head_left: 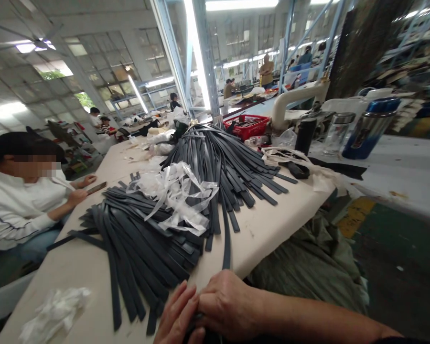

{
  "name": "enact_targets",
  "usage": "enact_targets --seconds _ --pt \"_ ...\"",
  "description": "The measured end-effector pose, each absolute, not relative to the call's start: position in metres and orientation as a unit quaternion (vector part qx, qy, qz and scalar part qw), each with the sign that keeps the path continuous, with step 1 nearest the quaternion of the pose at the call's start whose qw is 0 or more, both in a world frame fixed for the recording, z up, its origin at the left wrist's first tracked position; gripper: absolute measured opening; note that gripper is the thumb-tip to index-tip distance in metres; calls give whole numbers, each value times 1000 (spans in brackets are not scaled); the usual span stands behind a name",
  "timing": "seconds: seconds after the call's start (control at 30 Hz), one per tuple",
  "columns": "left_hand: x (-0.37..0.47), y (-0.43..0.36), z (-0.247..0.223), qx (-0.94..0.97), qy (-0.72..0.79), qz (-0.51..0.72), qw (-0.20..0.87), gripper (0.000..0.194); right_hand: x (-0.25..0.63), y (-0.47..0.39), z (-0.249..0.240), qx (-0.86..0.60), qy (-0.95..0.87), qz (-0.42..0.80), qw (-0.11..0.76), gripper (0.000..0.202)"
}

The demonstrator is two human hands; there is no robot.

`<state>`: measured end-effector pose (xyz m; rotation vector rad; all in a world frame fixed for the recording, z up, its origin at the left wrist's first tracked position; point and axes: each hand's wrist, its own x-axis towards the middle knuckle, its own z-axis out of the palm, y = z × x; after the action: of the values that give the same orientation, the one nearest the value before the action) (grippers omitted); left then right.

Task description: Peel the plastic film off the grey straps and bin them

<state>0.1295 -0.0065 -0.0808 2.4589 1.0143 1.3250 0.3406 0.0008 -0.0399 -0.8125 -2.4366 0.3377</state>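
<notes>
While a high-windowed workshop lit by tube lights (241, 5) stretches away behind, a long cream counter (268, 224) runs forward from the wearer, with a white counter (415, 177) off to the right and a person in a white jacket (19, 205) seated along its left side. Two heaps of flat dark straps lie on the cream surface: the far heap (232, 165) fans toward the wearer, and the near heap (139, 243) spreads just beyond the hands, with crumpled clear plastic (181, 196) draped where they meet. A red basket (254, 129) stands behind the far heap. At the bottom of the view, the right hand (229, 303) is clenched, knuckles up, on a dark strip (198, 317), mostly hidden, which shows between the two hands. The left hand (177, 313) is beside it with fingers extended and close together; whether it also grips the strip cannot be told. A band of bare cream separates the far heap from the counter's right edge, below which green cloth (308, 267) bulges; toward the left edge, more surface shows around a small white crumpled bundle (55, 313).
</notes>
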Motion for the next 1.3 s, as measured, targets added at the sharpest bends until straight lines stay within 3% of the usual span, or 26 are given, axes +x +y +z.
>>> enact_targets --seconds 0.17,0.37,0.57,0.77,0.83,0.9,1.03,1.13,1.3 --pt "138 -8 -72 796 303 514 104 26 336 2 -48 -301 -884 158 321 19" --pt "143 -7 -54 844 325 416 96 33 346 1 -55 -303 -875 205 318 4" --pt "153 3 -35 856 285 432 -5 22 348 3 -60 -306 -860 238 332 15" --pt "125 19 -9 792 374 477 71 18 383 21 -56 -367 -858 166 320 22" --pt "112 33 2 750 409 507 112 12 404 16 -41 -395 -837 255 280 26" --pt "106 55 10 737 431 500 144 8 426 3 -25 -407 -773 431 224 30" --pt "119 118 14 752 510 401 117 32 468 -32 -19 -340 -531 755 180 49" --pt "138 160 7 771 544 319 96 40 488 -54 -46 -311 -417 828 209 56" --pt "154 186 2 761 565 299 113 13 491 -74 -95 -329 -371 829 260 61"
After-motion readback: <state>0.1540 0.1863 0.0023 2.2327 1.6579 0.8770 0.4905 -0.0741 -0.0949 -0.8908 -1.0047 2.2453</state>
